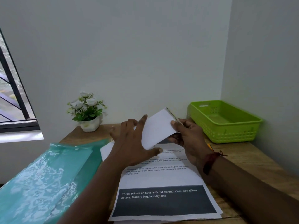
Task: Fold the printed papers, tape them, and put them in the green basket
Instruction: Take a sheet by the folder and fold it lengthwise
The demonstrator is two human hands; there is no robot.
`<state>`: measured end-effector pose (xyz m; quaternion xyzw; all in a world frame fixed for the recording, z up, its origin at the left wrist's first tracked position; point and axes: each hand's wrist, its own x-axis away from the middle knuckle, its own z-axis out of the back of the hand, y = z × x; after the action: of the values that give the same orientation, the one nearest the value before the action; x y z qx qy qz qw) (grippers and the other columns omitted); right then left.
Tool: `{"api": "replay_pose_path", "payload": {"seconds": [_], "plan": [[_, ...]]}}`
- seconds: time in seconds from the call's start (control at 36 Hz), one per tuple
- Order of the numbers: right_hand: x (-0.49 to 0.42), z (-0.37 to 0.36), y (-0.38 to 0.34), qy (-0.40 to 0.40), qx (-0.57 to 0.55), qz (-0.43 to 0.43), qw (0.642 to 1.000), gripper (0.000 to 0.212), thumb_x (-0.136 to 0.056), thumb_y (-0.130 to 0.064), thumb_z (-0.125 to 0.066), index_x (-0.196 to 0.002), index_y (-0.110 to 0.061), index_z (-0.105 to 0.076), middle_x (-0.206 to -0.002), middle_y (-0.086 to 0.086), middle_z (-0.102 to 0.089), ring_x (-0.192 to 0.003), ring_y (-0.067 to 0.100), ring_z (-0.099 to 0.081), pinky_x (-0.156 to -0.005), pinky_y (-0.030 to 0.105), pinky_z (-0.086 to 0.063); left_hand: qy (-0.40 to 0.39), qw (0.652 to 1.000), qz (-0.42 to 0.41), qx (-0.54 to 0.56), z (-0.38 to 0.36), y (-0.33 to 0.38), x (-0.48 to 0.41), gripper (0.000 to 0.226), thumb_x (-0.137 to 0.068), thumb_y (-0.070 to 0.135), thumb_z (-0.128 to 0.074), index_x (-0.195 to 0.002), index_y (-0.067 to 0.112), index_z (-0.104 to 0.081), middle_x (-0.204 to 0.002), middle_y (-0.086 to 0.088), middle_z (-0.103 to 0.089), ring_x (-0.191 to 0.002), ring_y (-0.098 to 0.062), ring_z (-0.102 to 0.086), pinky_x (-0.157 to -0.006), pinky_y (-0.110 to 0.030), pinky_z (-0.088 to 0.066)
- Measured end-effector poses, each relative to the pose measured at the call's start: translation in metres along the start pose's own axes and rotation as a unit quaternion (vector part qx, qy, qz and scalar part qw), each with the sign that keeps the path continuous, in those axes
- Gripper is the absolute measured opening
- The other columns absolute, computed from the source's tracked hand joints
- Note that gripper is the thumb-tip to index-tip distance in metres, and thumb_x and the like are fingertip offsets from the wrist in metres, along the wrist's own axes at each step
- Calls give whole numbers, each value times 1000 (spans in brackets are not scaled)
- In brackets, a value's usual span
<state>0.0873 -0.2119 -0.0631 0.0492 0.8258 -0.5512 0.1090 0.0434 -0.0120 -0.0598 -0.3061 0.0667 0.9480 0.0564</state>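
Our right hand (187, 136) has its grip pinched shut on the folded paper (157, 129), thumb on the white face near its right edge and fingers behind, holding it tilted in the air above the middle of the tabletop (246, 159). Our left hand (132, 143) is spread wide, holding nothing firmly; its forefinger and thumb rest against the left and lower edges of the fold. We judge the folded piece light and thin, stiffer along its creases but easy to crumple or let spring open, so it is best taken near the folded edge with both layers pinched together while tape goes on. We see no tape anywhere in view. Below the hands lies the stack of printed papers (161, 180), reaching the tabletop's near edge, loose sheets likely to slide on one another. A teal plastic folder (48, 175) covers the near left corner, and a potted plant (88, 110) stands at the far left corner. The green basket (226, 122) sits in the far right corner against the walls, empty as far as we can see, with bare wood and open air between it and the right hand
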Motion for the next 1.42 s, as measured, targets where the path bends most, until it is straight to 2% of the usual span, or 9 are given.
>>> {"api": "replay_pose_path", "payload": {"seconds": [0.22,0.33,0.39,0.58,0.67,0.89,1.06,1.28,1.42], "plan": [[-11,7,1,42,23,55,997,19,-91,-12,-64,-107,-18,-71,-84,0,-74,-71,16,-69,-60,39,-60,-31,988,4,151,13,5,-3,82,-79,83,-23,-145,36,-30,-105,12,-53,-108,-13,-50,-101,-49,-34],[-14,11,1,50,23,62,997,17,-90,-9,-65,-101,-18,-74,-82,1,-75,-68,16,-70,-53,33,-55,6,966,6,257,14,6,-6,43,-93,56,-49,-118,24,-62,-67,12,-57,-71,6,-55,-63,-10,-37],[-15,13,1,48,28,55,997,14,-90,-10,-66,-98,-18,-74,-82,2,-74,-66,17,-68,-52,30,-52,-14,956,34,290,12,9,-6,26,-92,45,-61,-111,28,-64,-64,10,-59,-67,8,-55,-58,-8,-36],[-15,9,0,23,18,4,1000,14,-90,-10,-65,-101,-8,-72,-90,10,-72,-73,20,-66,-51,29,-52,-69,886,130,440,-1,17,-7,27,-87,34,-71,-111,29,-62,-60,10,-65,-59,-4,-63,-60,-27,-47],[-14,6,-1,19,-5,-10,1000,17,-86,-13,-67,-98,-3,-73,-89,13,-73,-72,21,-67,-54,30,-53,-81,823,185,531,-6,20,-8,31,-86,28,-74,-114,25,-63,-81,4,-75,-76,-15,-73,-69,-36,-59],[-13,4,8,-1,32,-4,999,13,-88,-17,-70,-88,-5,-75,-84,12,-74,-69,18,-66,-58,27,-54,-82,711,261,648,-5,30,-4,17,-91,24,-67,-99,9,-70,-100,-15,-74,-87,-31,-69,-83,-49,-54],[-10,2,10,-45,70,-16,996,16,-86,-15,-72,-94,-2,-72,-89,9,-74,-74,16,-67,-58,26,-53,-46,690,302,656,-1,33,-4,35,-92,32,-63,-99,-2,-70,-96,-25,-70,-80,-31,-62,-74,-44,-48],[-2,-3,12,-99,100,-18,990,17,-79,-16,-79,-94,-13,-75,-85,8,-75,-68,15,-68,-53,26,-52,-67,684,310,657,-1,30,-2,28,-84,21,-75,-96,-3,-69,-100,-27,-70,-89,-40,-68,-87,-61,-51],[-2,-5,16,-86,124,-2,989,13,-78,-16,-80,-90,-17,-77,-87,12,-75,-72,18,-68,-65,32,-55,-108,696,290,648,-6,32,1,14,-87,12,-71,-93,-1,-74,-94,-22,-74,-88,-38,-71,-83,-51,-56]]}}
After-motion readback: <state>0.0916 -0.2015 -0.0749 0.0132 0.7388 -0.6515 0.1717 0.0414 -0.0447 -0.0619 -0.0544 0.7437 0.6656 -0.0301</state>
